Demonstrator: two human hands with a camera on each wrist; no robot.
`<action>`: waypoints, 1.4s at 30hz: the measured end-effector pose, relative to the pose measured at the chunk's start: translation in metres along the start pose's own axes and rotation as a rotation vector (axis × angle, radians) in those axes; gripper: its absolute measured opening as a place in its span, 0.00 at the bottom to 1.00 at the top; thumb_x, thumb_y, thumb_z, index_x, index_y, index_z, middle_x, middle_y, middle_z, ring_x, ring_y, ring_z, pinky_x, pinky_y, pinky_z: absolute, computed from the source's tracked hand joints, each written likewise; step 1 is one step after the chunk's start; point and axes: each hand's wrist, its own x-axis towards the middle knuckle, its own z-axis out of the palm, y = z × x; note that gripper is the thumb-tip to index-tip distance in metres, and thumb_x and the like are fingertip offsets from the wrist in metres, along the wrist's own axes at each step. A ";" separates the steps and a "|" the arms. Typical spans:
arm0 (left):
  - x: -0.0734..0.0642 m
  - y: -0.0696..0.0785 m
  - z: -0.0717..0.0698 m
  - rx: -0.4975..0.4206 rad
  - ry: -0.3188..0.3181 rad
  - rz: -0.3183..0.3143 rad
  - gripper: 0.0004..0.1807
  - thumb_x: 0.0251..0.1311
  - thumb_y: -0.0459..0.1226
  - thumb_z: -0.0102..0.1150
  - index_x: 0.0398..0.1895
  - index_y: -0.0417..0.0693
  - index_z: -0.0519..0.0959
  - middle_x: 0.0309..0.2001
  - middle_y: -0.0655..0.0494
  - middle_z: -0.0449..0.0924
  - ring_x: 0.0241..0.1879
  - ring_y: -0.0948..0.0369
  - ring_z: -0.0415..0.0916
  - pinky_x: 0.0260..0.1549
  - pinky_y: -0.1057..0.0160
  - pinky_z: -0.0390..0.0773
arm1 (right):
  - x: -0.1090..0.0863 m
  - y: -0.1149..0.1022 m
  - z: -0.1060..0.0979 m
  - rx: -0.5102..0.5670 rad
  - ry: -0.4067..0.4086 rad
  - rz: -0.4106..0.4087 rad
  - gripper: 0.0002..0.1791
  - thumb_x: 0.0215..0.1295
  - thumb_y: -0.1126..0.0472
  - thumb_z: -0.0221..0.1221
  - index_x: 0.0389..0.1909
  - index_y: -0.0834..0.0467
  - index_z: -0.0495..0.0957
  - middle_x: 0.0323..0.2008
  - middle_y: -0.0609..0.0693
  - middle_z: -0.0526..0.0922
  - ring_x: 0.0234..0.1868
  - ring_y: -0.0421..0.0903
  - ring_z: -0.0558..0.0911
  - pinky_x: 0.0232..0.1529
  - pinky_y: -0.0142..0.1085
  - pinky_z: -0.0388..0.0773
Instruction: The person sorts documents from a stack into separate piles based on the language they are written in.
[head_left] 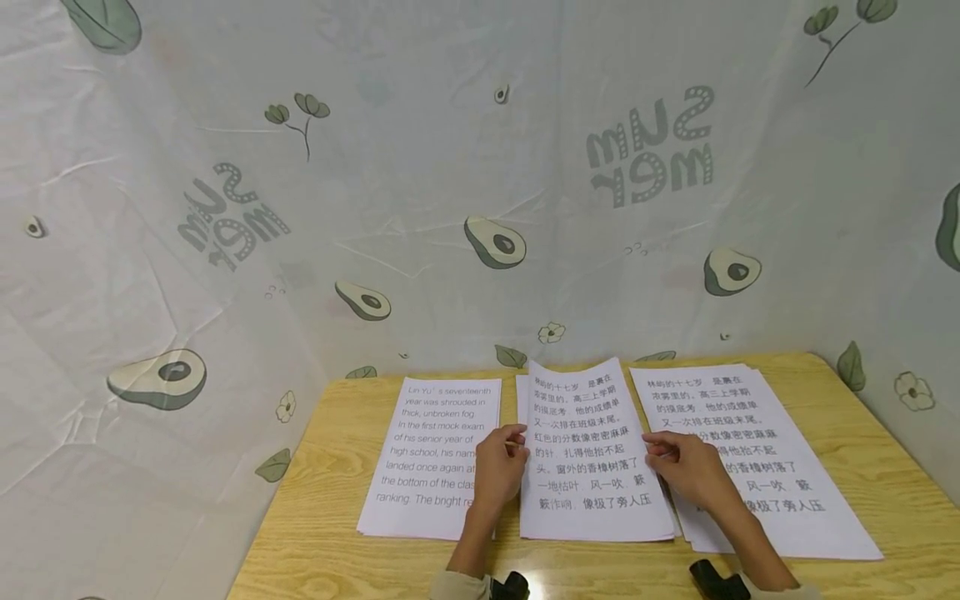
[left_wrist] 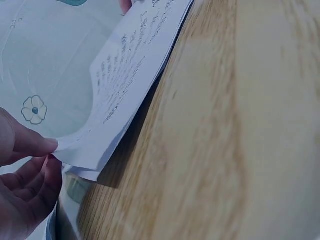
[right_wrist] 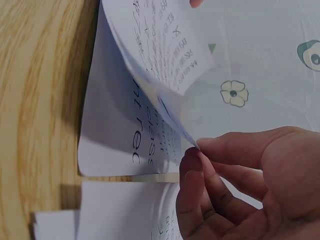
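Observation:
A printed paper sheet point(head_left: 592, 462) with Chinese text stands lifted and bent in the middle of the table, its top edge curving up. My left hand point(head_left: 498, 468) pinches its left edge between thumb and fingers, as the left wrist view also shows. At the opposite edge, my right hand point(head_left: 688, 473) pinches the paper the same way; in the right wrist view the thumb point(right_wrist: 235, 150) presses against the fingertips. Beneath the raised sheet lies another page with large English print point(right_wrist: 112, 135). Whether one sheet or several are held, I cannot tell.
To the left lies a stack of English-text pages point(head_left: 420, 467), partly under my left forearm. On the right is a Chinese-text stack point(head_left: 795, 517), partly covered by my right hand. The wood-grain table point(head_left: 315, 500) meets an avocado-patterned cloth point(head_left: 420, 183) behind and at both sides.

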 end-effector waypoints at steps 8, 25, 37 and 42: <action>-0.002 0.001 0.000 -0.023 0.018 0.014 0.20 0.61 0.22 0.67 0.55 0.43 0.88 0.40 0.52 0.88 0.36 0.68 0.83 0.37 0.72 0.82 | -0.001 -0.004 0.000 0.010 0.014 0.030 0.19 0.69 0.64 0.67 0.58 0.69 0.85 0.40 0.53 0.91 0.40 0.46 0.88 0.34 0.31 0.78; 0.000 0.014 -0.010 -0.113 0.019 -0.029 0.20 0.61 0.22 0.68 0.56 0.43 0.88 0.41 0.53 0.88 0.36 0.67 0.84 0.35 0.72 0.84 | -0.001 -0.016 -0.003 -0.004 0.062 0.039 0.19 0.68 0.66 0.63 0.58 0.67 0.85 0.46 0.58 0.90 0.44 0.50 0.89 0.38 0.31 0.80; -0.004 0.018 -0.001 -0.199 0.006 -0.051 0.20 0.62 0.22 0.66 0.56 0.42 0.88 0.42 0.52 0.87 0.35 0.67 0.83 0.29 0.71 0.85 | -0.002 -0.001 -0.016 0.037 0.059 0.036 0.21 0.70 0.66 0.65 0.62 0.68 0.82 0.49 0.61 0.89 0.48 0.54 0.89 0.39 0.28 0.80; -0.007 0.026 0.014 -0.222 0.002 -0.051 0.20 0.62 0.22 0.67 0.56 0.43 0.88 0.42 0.53 0.87 0.35 0.69 0.82 0.31 0.72 0.84 | -0.004 0.016 -0.030 0.089 0.022 0.067 0.23 0.73 0.65 0.63 0.65 0.69 0.80 0.52 0.64 0.87 0.45 0.44 0.86 0.37 0.29 0.82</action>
